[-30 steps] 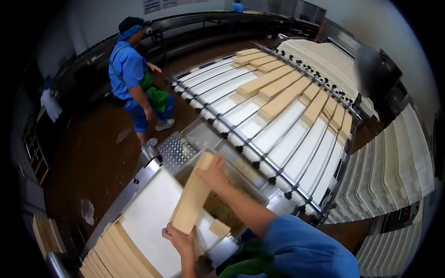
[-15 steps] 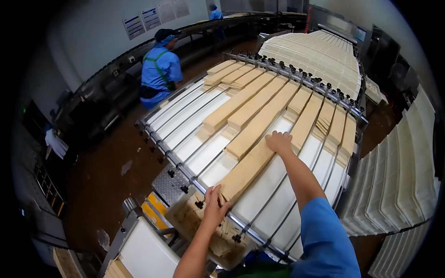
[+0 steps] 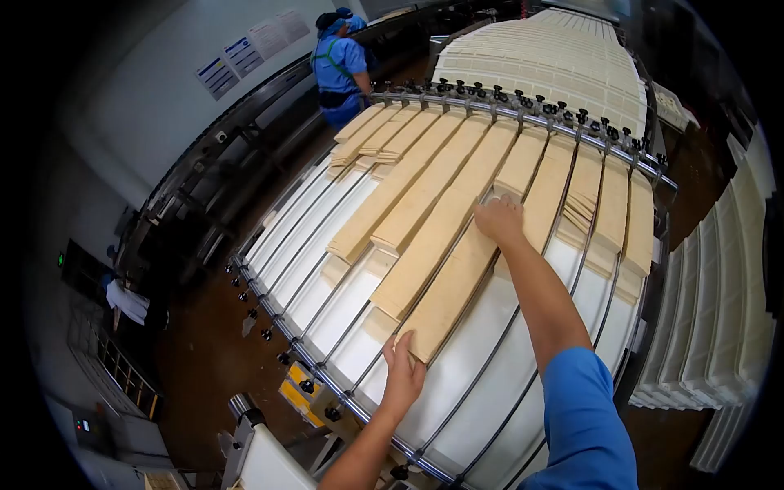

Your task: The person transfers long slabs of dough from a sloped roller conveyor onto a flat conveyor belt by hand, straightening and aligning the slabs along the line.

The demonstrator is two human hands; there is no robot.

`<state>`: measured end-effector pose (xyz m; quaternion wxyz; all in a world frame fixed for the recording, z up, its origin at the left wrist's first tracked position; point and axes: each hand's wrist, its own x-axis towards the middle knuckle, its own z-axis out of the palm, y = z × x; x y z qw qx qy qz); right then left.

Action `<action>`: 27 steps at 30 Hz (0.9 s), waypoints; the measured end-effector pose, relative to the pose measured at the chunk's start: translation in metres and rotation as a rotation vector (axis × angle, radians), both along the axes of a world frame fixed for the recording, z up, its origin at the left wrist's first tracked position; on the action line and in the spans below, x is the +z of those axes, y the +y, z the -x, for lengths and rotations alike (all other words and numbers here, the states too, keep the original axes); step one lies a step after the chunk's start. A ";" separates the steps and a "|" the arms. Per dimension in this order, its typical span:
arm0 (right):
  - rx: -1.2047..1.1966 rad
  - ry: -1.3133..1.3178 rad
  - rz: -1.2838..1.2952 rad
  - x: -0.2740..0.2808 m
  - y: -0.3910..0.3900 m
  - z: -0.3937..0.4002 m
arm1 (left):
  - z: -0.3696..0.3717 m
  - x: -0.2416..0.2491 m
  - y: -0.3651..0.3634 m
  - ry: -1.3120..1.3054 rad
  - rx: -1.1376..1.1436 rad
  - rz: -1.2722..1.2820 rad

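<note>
A long row of thin pale-yellow sheets (image 3: 452, 298), packed face to face, lies in one lane of a white conveyor table (image 3: 482, 359). My left hand (image 3: 403, 377) holds its near end, thumb and fingers bent about the end sheets. At the far end my right hand (image 3: 499, 220) is closed, its knuckles up and its fingertips partly hidden. Just beyond that hand, a shorter row (image 3: 520, 163) sits farther up the table. To the left, a longer row (image 3: 445, 224) runs alongside, and another row (image 3: 549, 184) lies to the right of my right hand.
Thin metal rods (image 3: 478, 400) divide the lanes. A crossbar with black knobs (image 3: 510, 112) spans the far end, with a wide belt of pale sheets (image 3: 539, 69) behind it. Stacked white trays (image 3: 694, 318) stand right. Co-workers in blue (image 3: 336, 69) stand beyond the table.
Both hands and the row between them have moved up the lane, away from the front bar. The camera view has shifted, and the nearer co-worker has moved farther off.
</note>
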<state>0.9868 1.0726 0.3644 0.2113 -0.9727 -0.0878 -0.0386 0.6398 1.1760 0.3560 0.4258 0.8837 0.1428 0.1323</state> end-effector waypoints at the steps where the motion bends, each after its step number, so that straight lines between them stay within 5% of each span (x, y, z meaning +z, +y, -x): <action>1: 0.032 0.033 0.046 0.004 -0.002 -0.004 | -0.004 -0.003 0.000 -0.005 -0.011 -0.017; 6: 0.072 -0.036 0.066 0.014 0.001 0.005 | -0.037 -0.010 0.000 -0.071 -0.056 -0.096; 8: -0.099 -0.196 -0.103 0.030 0.007 0.041 | -0.052 0.003 -0.003 -0.130 -0.052 0.058; 10: 0.009 -0.217 -0.114 0.035 0.013 0.079 | -0.055 0.016 -0.004 -0.200 -0.030 0.212; 12: 0.163 -0.254 -0.143 0.034 0.020 0.128 | -0.033 0.030 -0.006 -0.243 0.049 -0.005; 15: 0.358 -0.212 -0.192 0.032 0.027 0.204 | 0.045 0.038 -0.001 -0.289 0.160 0.030; 16: 0.449 -0.201 -0.205 0.025 0.027 0.229 | 0.078 0.045 -0.003 -0.259 0.231 0.267; 19: 0.718 -0.123 -0.211 0.014 0.035 0.298 | 0.178 0.033 0.001 -0.330 0.468 0.104; 21: 0.885 -0.068 -0.189 0.019 0.057 0.341 | 0.246 0.032 0.004 -0.322 0.709 0.213; 24: 1.078 -0.107 -0.204 0.030 0.090 0.408 | 0.358 0.017 0.020 -0.113 0.896 -0.146; 27: 1.227 -0.087 -0.168 0.018 0.135 0.473 | 0.477 -0.026 0.024 0.023 1.214 -0.246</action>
